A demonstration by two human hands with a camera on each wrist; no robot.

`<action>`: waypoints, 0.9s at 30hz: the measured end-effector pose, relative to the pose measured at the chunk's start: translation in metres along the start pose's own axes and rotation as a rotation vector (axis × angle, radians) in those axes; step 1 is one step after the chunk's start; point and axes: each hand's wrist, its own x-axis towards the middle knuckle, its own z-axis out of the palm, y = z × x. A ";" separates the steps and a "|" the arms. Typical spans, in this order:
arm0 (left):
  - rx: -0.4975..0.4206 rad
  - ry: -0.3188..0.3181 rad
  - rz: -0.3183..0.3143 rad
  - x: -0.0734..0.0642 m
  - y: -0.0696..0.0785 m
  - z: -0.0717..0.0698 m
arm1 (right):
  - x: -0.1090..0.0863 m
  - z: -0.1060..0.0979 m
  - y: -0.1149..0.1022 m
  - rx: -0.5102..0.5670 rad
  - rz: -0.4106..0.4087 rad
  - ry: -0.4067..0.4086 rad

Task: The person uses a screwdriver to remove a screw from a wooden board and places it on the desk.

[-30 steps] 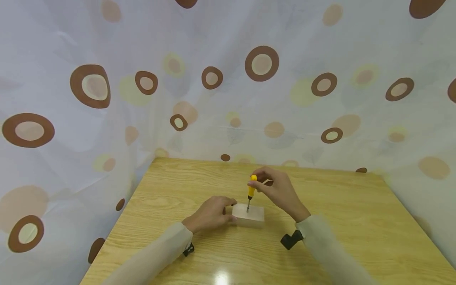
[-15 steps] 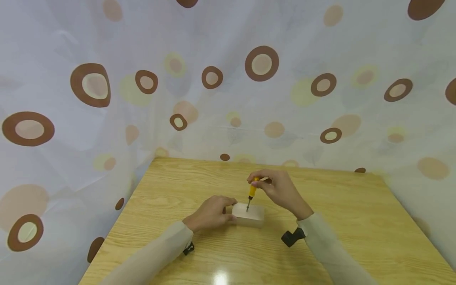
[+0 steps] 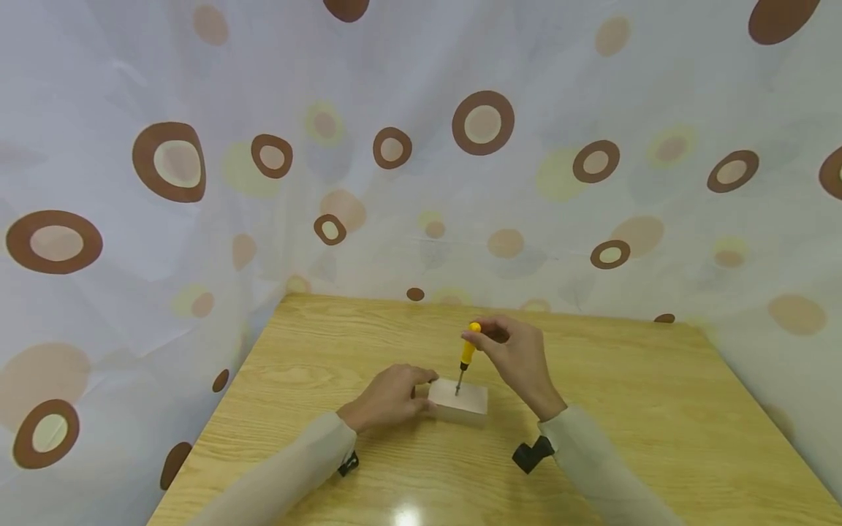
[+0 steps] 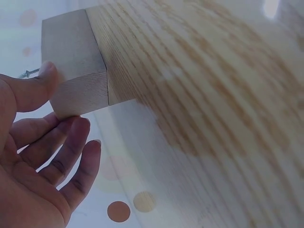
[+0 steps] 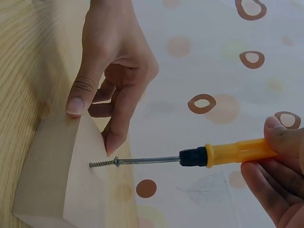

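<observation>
A pale wooden block [image 3: 463, 405] lies on the table, its left end pinched between the thumb and fingers of my left hand [image 3: 388, 394]. In the right wrist view a threaded screw [image 5: 103, 164] stands in the block's top face, much of its thread showing. The tip of a screwdriver [image 5: 228, 153] with a yellow handle and black collar meets the screw head. My right hand [image 3: 520, 358] holds the handle near its upper end between thumb and fingers. Seen from the left wrist, the thumb [image 4: 35, 88] presses the block's near side, and the screw is partly hidden behind it.
The wood-grain table [image 3: 342, 329] reaches to a white curtain [image 3: 421, 183] with brown and beige circles at the back and sides. A black wrist mount [image 3: 531, 454] hangs under the right sleeve, and another [image 3: 349, 463] under the left.
My right hand has shifted its fingers around the screwdriver handle, curling over it and then drawing back, and the screwdriver leans slightly more to the right. The left hand and block stay put.
</observation>
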 end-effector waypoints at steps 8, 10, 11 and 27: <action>0.013 -0.002 -0.006 0.000 0.002 -0.001 | 0.004 -0.006 -0.001 -0.021 -0.172 -0.168; 0.022 0.000 -0.009 0.000 0.001 -0.001 | 0.006 -0.008 -0.001 -0.012 -0.151 -0.206; 0.024 0.002 -0.007 0.000 0.001 -0.001 | 0.006 -0.008 0.000 -0.012 -0.134 -0.213; 0.045 0.003 -0.006 0.000 0.001 -0.001 | 0.012 -0.012 0.005 0.070 -0.130 -0.306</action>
